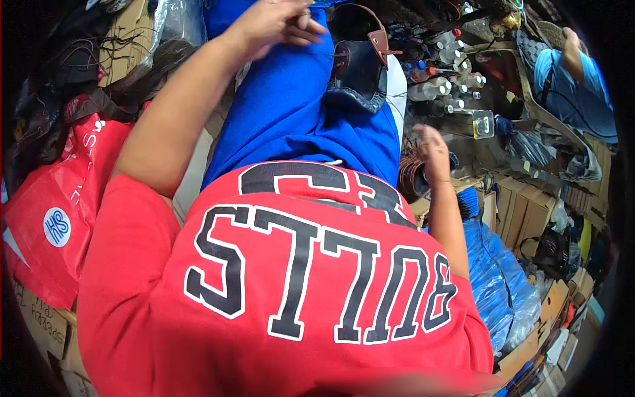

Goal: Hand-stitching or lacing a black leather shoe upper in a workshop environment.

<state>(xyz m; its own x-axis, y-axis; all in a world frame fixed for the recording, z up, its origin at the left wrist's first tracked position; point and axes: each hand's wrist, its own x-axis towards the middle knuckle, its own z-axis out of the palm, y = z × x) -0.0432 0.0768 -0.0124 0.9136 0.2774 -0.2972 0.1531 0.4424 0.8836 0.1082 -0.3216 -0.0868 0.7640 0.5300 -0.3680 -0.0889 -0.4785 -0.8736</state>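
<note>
A black leather piece (360, 69), looking like part of a shoe or bag, rests on my blue-trousered lap. A brown leather strap (380, 45) stands up at its far edge. Beyond my knee, to the left of the leather, my left hand (288, 23) is raised with its fingers curled closed; what they hold, if anything, is hidden. Off to the right of the leather, my right hand (433, 153) is lifted, fingers drawn together in a pinch. Whatever sits in that pinch is too small to make out. Neither hand touches the leather.
Several plastic bottles (440, 86) and a metal can (477, 124) stand at the right. Brown coiled material (413, 175) lies beneath my right hand. Red bag (73, 198) at left; blue plastic bundle (493, 278) and cardboard boxes (526, 212) at right. Another person's blue-clothed part (575, 92) shows far right.
</note>
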